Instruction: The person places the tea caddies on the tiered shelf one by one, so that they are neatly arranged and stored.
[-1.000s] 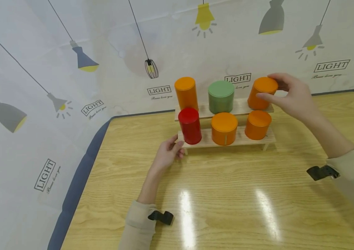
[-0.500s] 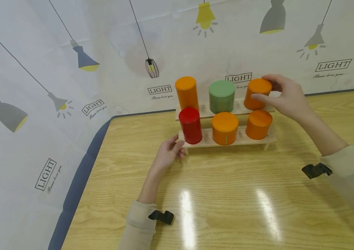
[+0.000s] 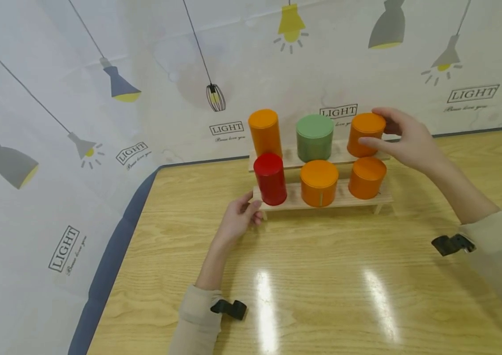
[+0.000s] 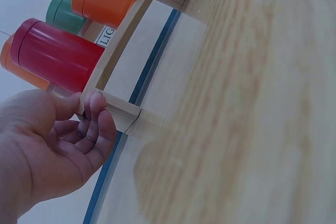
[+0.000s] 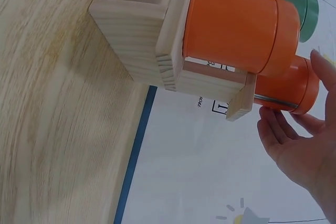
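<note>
A two-tier wooden rack (image 3: pixel 341 193) holds several cylindrical lidded canisters. My left hand (image 3: pixel 236 218) pinches the left end of the lower board between thumb and fingers, beside a red canister (image 3: pixel 270 180). On the upper tier's right end stands an orange canister (image 3: pixel 366 135). My right hand (image 3: pixel 412 140) grips it, the thumb in front and the fingers behind and to the right. The right wrist view shows those fingers against the canister's side (image 5: pixel 287 90). A wide green canister (image 3: pixel 315 139) and a tall orange canister (image 3: pixel 265 132) stand farther left on that tier.
A wide orange canister (image 3: pixel 319 183) and a smaller orange canister (image 3: pixel 367 178) share the lower tier with the red one. Behind the rack rises a white wall covering (image 3: pixel 153 118) printed with lamps. The wooden table (image 3: pixel 321 276) has a dark blue edge (image 3: pixel 106 266).
The right hand has moved the upper orange canister slightly left on its board. Over the last half second that canister has barely shifted. The left hand has stayed on the rack's end.
</note>
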A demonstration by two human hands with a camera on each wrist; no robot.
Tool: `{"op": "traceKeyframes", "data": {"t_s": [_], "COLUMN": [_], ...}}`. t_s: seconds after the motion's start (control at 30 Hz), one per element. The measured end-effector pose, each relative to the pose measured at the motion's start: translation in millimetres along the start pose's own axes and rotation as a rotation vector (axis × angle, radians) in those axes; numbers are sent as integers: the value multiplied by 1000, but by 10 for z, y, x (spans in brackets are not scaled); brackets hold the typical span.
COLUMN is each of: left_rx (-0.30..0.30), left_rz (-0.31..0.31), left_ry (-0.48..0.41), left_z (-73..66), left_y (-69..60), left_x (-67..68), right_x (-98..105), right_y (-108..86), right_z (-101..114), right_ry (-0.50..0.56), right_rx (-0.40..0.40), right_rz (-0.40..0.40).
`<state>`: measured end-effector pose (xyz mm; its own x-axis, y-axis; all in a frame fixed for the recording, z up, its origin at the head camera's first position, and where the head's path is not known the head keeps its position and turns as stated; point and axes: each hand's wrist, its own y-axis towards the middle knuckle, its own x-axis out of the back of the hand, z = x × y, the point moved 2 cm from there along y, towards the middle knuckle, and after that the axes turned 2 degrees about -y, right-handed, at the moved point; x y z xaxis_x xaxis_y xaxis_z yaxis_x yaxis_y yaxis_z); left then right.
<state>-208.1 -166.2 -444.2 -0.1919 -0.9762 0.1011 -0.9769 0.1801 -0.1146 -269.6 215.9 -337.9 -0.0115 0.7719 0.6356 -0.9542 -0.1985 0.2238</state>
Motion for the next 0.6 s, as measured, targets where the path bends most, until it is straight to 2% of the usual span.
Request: {"op": "traceKeyframes", "data": {"t_s": [0.33,0.6], "left_rx": [7,27], "left_rz": [-13,-101], "left_ry": [-16,-8], "left_z": [-10,40], "left_y": [9,31], "left_x": [-2,56], "right_x": [58,98], "right_y": [-82,-184], "right_z": [-99,-188], "right_ry": [28,13], "right_rx": [-24,-35], "right_rz": [41,34]}}
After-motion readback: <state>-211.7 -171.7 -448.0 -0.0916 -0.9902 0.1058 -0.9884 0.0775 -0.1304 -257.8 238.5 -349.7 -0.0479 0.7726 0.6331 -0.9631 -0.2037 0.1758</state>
